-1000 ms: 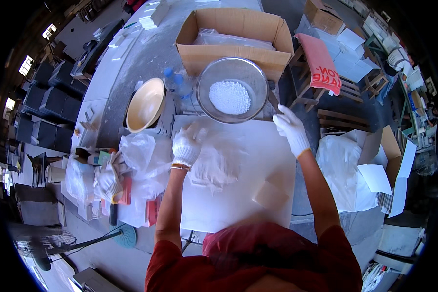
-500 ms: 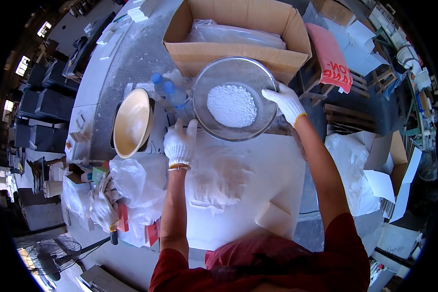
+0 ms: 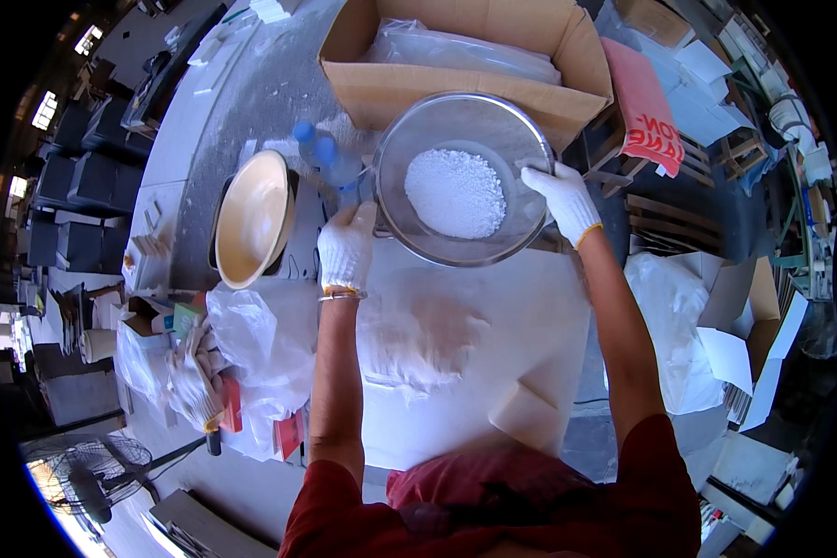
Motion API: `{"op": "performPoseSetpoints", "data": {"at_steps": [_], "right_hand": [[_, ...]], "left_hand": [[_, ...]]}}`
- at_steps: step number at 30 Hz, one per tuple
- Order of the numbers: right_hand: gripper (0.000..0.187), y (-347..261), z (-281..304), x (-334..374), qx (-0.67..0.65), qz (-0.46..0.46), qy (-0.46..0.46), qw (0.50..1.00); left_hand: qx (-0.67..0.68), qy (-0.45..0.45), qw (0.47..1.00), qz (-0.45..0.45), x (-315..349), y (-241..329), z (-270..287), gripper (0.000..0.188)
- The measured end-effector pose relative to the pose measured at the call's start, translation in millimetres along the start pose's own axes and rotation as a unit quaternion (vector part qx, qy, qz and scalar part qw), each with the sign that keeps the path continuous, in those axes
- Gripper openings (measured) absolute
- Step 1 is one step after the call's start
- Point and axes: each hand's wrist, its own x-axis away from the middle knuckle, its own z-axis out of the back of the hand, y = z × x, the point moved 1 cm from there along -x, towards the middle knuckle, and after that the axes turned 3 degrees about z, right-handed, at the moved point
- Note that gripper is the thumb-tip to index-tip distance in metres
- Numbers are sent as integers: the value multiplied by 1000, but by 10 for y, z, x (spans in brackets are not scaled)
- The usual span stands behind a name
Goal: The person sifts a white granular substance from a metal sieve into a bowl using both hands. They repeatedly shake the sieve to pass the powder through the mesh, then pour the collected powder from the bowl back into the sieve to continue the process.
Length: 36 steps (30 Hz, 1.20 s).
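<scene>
A round metal bowl (image 3: 409, 249) holds a mound of white powder (image 3: 456, 193) in front of the cardboard box. My right hand (image 3: 563, 200), in a white knit glove, is closed on the bowl's right rim. By the bowl's lower left edge is my left hand (image 3: 346, 251), gloved the same way, with its fingers bent and close together. What its fingertips hold, if anything, is hidden. Just beyond that hand lie blue-capped clear bottles (image 3: 341, 167). Left of them, a cream oval basin (image 3: 251, 221) sits tilted on a dark-edged item.
A cardboard box (image 3: 381, 98) with clear plastic stands at the back. Powder residue (image 3: 428, 339) and a pale block (image 3: 524, 416) lie on the white board (image 3: 391, 437). Plastic bags (image 3: 242, 321) and used gloves (image 3: 195, 381) lie left; a pink sack (image 3: 637, 102) lies right.
The bowl appears slightly farther right and up in view, with my right hand still on its rim. My left hand's fingers, spread before, are now bent together beside the bowl.
</scene>
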Motion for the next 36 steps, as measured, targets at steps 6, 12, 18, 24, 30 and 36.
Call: {"op": "performPoseSetpoints", "data": {"at_steps": [6, 12, 18, 24, 30, 36], "right_hand": [[27, -186, 215, 256, -95, -17, 35, 995], [28, -498, 177, 515, -72, 22, 101, 992], [30, -474, 179, 556, -103, 59, 147, 982], [31, -463, 225, 636, -133, 90, 167, 973], [30, -773, 165, 1045, -141, 85, 180, 970], [39, -901, 41, 1524, -137, 93, 183, 969]], "left_hand": [[212, 3, 977, -11, -44, 275, 3, 46], [-84, -2, 996, 4, -303, 106, -301, 41], [-365, -104, 925, -29, -468, 109, -732, 38], [-352, -113, 914, -165, -477, 98, -800, 40], [-43, -60, 996, -52, 163, 220, -489, 36], [198, -95, 973, 69, 1109, 345, -123, 28]]}}
